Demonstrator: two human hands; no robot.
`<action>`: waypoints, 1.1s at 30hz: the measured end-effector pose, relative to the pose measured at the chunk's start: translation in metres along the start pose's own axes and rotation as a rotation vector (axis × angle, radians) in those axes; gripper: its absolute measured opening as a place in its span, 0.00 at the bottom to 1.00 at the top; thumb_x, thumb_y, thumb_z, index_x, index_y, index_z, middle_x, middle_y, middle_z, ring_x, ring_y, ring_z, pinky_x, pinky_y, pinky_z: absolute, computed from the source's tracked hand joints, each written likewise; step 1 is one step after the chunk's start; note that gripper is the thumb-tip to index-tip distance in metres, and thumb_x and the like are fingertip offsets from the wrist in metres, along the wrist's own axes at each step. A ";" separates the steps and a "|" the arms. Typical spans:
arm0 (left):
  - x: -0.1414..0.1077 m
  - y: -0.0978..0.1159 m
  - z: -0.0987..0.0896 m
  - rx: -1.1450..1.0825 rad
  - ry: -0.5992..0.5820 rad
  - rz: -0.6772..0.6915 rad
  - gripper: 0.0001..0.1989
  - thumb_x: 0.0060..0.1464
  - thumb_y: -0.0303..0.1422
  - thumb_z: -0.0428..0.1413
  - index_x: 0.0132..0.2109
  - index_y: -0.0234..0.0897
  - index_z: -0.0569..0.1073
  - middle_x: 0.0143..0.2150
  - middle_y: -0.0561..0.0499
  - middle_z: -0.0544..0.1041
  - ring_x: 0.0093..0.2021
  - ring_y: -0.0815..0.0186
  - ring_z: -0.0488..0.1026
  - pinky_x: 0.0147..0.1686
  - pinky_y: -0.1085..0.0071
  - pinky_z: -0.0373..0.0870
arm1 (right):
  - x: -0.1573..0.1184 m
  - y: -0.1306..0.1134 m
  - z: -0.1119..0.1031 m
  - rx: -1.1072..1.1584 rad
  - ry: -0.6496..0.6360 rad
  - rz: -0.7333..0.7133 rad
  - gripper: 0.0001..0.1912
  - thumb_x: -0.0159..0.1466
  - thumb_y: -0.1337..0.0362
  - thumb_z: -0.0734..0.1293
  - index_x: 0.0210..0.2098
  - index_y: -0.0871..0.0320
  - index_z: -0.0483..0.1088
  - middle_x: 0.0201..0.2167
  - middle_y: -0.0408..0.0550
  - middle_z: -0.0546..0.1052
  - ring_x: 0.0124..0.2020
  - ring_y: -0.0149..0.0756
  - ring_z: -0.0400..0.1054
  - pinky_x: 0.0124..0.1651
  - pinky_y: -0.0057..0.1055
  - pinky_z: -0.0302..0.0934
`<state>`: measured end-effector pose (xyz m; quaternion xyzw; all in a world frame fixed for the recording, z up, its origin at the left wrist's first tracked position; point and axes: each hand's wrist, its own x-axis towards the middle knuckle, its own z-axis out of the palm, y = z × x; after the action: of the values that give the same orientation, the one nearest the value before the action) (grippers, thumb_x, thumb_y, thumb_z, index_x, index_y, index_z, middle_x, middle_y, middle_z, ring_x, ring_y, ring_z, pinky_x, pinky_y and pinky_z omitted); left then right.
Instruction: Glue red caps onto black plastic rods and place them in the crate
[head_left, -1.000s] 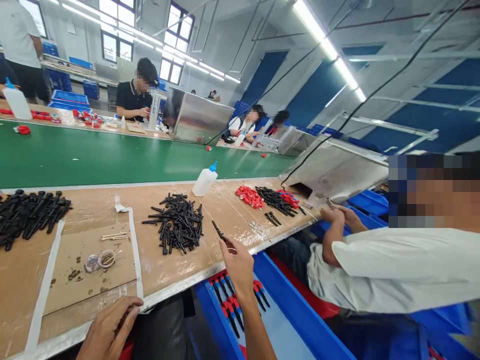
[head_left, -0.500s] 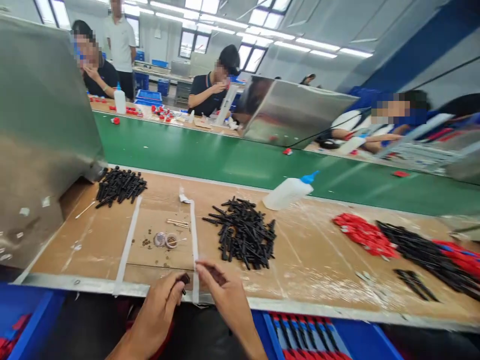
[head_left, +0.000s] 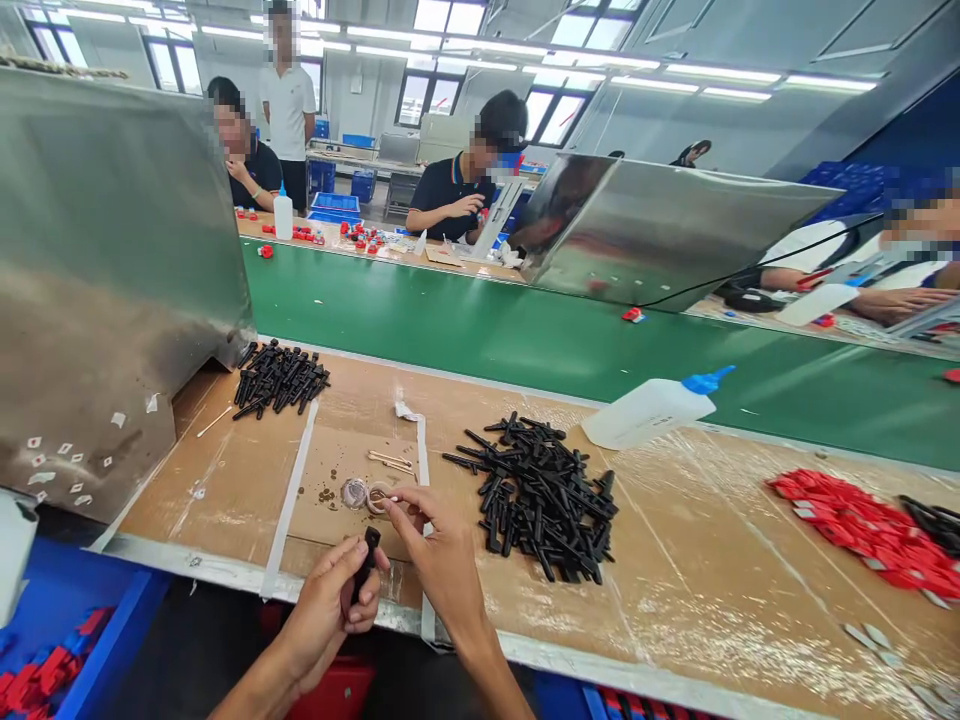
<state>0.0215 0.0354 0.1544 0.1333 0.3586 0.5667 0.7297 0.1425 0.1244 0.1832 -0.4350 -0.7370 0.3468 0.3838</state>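
My left hand (head_left: 326,595) is closed around a black plastic part (head_left: 367,560), held upright at the table's front edge. With thumb and forefinger, my right hand (head_left: 442,555) pinches a cotton swab (head_left: 385,500) at a small round jar (head_left: 374,502); the swab is mostly hidden by the fingers. Beside the jar, on its left, is a similar shallow round dish (head_left: 353,493). Spots of brown residue (head_left: 327,497) dot the cardboard mat (head_left: 322,460) around them. More swabs (head_left: 391,460) lie just behind the jar.
Black parts form a large pile (head_left: 547,500) at right and a smaller pile (head_left: 281,378) at back left. A white bottle (head_left: 649,412) lies tilted behind. Red parts (head_left: 862,530) are far right. A metal panel (head_left: 112,280) borders the left. Co-workers sit across the green belt (head_left: 450,320).
My right hand has moved forward to the jar and taken hold of the swab. My left hand has turned the black part more upright. The view has swung left.
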 end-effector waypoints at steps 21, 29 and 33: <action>-0.003 0.009 -0.003 -0.176 -0.042 -0.047 0.11 0.63 0.37 0.49 0.40 0.32 0.68 0.22 0.58 0.59 0.19 0.78 0.50 0.20 0.77 0.42 | -0.013 0.018 0.005 0.368 0.293 0.219 0.11 0.59 0.59 0.71 0.38 0.59 0.76 0.35 0.50 0.82 0.36 0.39 0.77 0.43 0.35 0.73; -0.004 0.011 -0.005 -0.186 -0.068 -0.069 0.10 0.64 0.36 0.48 0.40 0.33 0.67 0.22 0.58 0.58 0.19 0.77 0.49 0.20 0.77 0.41 | -0.016 0.012 0.004 0.361 0.332 0.229 0.10 0.59 0.60 0.72 0.37 0.60 0.76 0.32 0.50 0.82 0.30 0.38 0.77 0.38 0.35 0.74; -0.004 0.010 -0.006 -0.201 -0.071 -0.074 0.10 0.64 0.36 0.49 0.40 0.33 0.67 0.22 0.58 0.57 0.19 0.77 0.49 0.21 0.77 0.41 | -0.027 0.003 0.002 0.339 0.311 0.183 0.07 0.60 0.62 0.71 0.37 0.59 0.76 0.32 0.50 0.82 0.29 0.37 0.77 0.35 0.32 0.74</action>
<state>0.0096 0.0336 0.1579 0.0660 0.2786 0.5676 0.7719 0.1513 0.1006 0.1723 -0.4775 -0.5581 0.4275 0.5270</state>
